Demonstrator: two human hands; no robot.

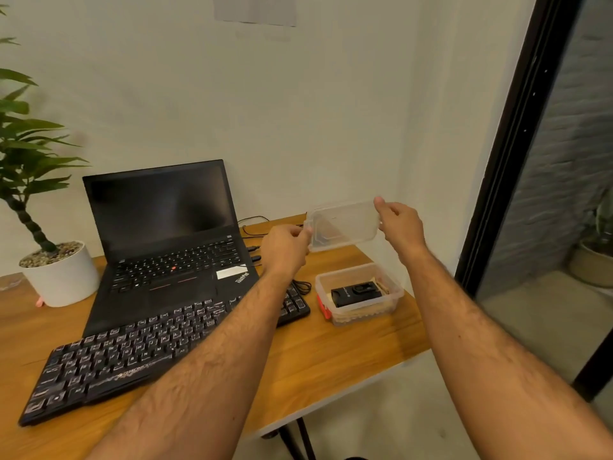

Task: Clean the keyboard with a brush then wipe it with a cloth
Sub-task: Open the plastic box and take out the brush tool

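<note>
Clear plastic lid (345, 224), pinched by your left hand (287, 249) and right hand (399, 225), hangs lifted above the open box (360, 293), freeing the tools inside.

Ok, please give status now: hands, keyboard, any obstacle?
Left hand and right hand hold clear lid above open container. Keyboard untouched. Nothing blocking.
</note>
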